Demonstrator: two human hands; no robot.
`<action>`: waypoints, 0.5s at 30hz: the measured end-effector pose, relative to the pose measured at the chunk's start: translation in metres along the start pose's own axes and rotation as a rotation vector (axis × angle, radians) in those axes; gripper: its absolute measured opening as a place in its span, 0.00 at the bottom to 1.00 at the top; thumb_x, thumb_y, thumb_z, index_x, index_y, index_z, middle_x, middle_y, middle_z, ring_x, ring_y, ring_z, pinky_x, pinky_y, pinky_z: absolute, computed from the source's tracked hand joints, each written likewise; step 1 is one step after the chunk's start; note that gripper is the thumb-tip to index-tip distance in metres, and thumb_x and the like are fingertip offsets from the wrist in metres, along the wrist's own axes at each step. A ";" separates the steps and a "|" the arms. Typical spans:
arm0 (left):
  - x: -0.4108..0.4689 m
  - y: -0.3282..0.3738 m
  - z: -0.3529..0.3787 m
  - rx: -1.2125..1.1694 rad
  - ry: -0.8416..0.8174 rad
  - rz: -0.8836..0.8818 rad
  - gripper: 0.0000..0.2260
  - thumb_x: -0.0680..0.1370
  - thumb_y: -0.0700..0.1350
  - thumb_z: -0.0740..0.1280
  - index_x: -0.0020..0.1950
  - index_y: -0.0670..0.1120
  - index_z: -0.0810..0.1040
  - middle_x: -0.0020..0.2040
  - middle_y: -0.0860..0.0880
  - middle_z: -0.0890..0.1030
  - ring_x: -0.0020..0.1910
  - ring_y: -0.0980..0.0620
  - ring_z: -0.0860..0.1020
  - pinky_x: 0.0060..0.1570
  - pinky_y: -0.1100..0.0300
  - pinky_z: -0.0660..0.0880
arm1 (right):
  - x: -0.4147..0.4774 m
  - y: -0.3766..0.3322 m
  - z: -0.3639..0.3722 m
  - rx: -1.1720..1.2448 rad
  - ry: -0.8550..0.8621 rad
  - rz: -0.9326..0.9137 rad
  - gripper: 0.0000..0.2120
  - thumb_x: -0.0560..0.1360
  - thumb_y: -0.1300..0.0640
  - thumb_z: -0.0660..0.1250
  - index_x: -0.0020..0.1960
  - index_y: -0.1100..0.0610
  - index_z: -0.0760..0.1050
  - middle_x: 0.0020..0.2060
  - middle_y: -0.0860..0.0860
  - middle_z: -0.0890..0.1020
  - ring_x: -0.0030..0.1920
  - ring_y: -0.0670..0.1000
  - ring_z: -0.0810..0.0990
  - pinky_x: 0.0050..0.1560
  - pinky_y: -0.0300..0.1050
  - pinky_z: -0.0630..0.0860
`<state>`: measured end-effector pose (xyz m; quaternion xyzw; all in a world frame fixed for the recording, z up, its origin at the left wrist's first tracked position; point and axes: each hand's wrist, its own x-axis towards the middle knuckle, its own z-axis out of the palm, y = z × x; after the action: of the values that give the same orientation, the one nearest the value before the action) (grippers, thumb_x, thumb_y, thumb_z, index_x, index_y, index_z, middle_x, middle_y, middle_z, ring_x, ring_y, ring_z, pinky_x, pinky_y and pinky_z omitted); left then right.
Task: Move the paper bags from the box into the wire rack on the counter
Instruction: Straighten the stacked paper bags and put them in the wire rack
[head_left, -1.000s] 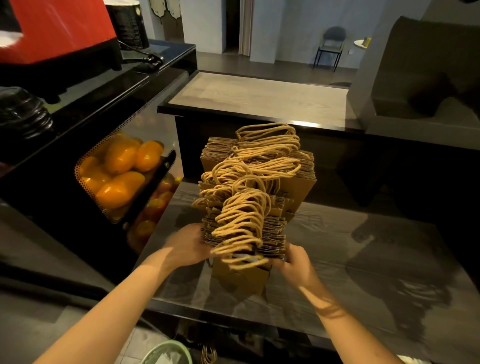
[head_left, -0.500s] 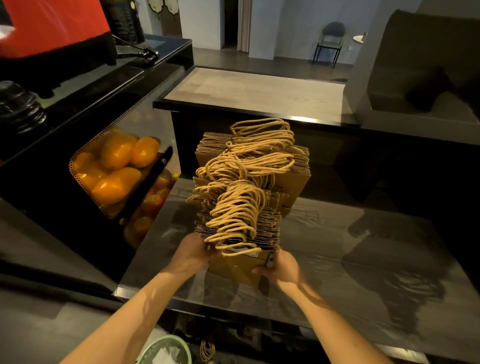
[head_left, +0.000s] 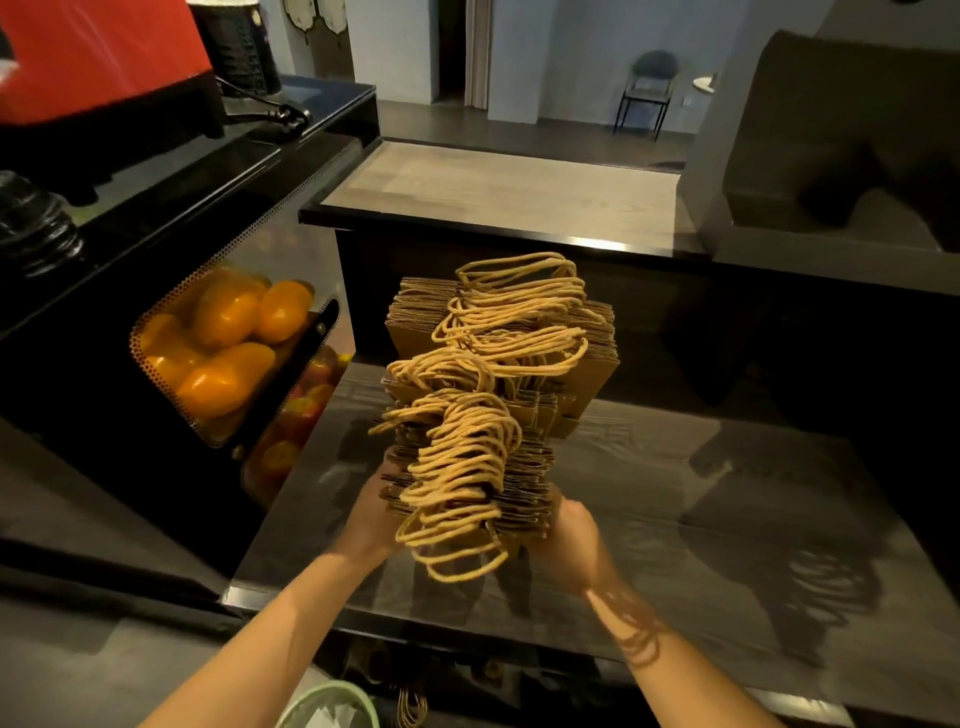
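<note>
The left hand (head_left: 371, 519) and right hand (head_left: 576, 530) clasped the near end of a long stack of bags (head_left: 527, 460) over the bench (head_left: 701, 519). The stack looked heavy and floppy, so squeezing both flanks below the loose handles (head_left: 462, 467) seemed safest.

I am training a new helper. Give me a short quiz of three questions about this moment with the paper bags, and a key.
1. True or false: the left hand and the right hand are both on the paper bags.
2. What is stored to the left of the bags? A) orange fruit B) bottles C) cups
3. Fill in: under the bags lies the dark ___.
Key: 1 true; 2 A; 3 counter.
</note>
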<state>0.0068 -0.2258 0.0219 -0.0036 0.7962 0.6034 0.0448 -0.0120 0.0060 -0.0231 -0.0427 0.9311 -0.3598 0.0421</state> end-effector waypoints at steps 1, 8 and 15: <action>-0.004 0.013 -0.005 -0.021 -0.054 -0.022 0.47 0.59 0.62 0.78 0.67 0.38 0.64 0.59 0.44 0.76 0.52 0.54 0.75 0.54 0.67 0.73 | -0.005 -0.001 -0.005 0.129 -0.002 -0.003 0.20 0.74 0.47 0.69 0.63 0.53 0.73 0.53 0.48 0.83 0.55 0.52 0.81 0.46 0.36 0.72; 0.009 0.026 -0.036 0.224 -0.126 0.091 0.66 0.56 0.59 0.78 0.72 0.55 0.26 0.71 0.68 0.45 0.68 0.73 0.52 0.69 0.70 0.49 | -0.021 -0.010 -0.042 0.527 -0.070 -0.115 0.64 0.54 0.33 0.79 0.75 0.36 0.37 0.74 0.32 0.48 0.76 0.37 0.49 0.73 0.41 0.54; 0.023 0.032 -0.036 0.240 -0.219 0.209 0.64 0.64 0.49 0.79 0.71 0.55 0.24 0.64 0.79 0.46 0.62 0.84 0.52 0.58 0.85 0.51 | -0.017 -0.047 -0.056 0.818 -0.261 -0.130 0.67 0.53 0.36 0.81 0.75 0.38 0.36 0.72 0.37 0.60 0.71 0.39 0.66 0.69 0.41 0.68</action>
<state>-0.0203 -0.2506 0.0608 0.1501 0.8489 0.5022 0.0682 0.0012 0.0104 0.0506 -0.1260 0.6941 -0.6926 0.1501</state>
